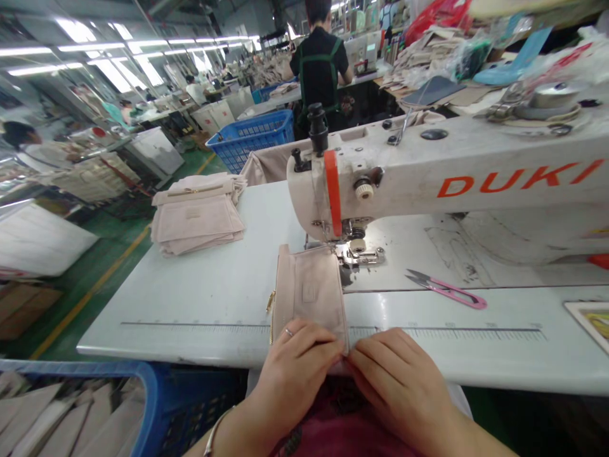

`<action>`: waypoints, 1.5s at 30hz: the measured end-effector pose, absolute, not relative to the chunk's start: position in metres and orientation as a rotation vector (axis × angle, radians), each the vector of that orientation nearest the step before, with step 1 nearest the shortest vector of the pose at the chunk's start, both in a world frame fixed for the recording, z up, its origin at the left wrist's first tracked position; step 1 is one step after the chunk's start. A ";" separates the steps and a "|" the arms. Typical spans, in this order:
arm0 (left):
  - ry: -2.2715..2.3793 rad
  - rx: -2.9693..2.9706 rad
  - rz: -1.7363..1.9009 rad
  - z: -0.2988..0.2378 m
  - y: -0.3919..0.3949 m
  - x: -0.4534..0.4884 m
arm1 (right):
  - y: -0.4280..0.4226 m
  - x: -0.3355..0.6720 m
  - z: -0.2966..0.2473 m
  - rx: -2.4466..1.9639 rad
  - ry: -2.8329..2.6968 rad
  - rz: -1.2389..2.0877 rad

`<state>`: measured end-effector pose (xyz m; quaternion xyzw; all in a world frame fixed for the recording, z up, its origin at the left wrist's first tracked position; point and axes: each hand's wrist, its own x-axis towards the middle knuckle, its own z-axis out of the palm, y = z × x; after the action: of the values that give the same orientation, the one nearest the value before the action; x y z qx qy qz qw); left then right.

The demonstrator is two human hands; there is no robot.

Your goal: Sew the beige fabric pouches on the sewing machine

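A beige fabric pouch panel with a gold zipper along its left side lies on the sewing table. Its far right corner sits at the presser foot of the sewing machine. My left hand, with a ring on one finger, rests over the panel's near end, fingers bent and pressing on it. At the near right corner, my right hand pinches the fabric edge. The fingertips of both hands almost meet there.
A stack of similar beige panels is at the table's far left. Pink-handled thread snips lie right of the machine's foot. A blue basket of fabric pieces stands at lower left, another blue basket behind the table. A person works farther back.
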<state>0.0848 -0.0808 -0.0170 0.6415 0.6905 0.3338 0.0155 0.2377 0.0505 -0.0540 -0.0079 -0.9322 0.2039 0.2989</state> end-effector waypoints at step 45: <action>1.954 2.261 0.560 -0.015 -0.065 0.042 | 0.079 0.220 -0.032 0.060 -2.555 0.631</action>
<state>0.0421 -0.0653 -0.0148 0.7427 0.6419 0.1839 0.0505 0.2204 0.0788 -0.0320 0.0220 -0.9393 0.2321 0.2516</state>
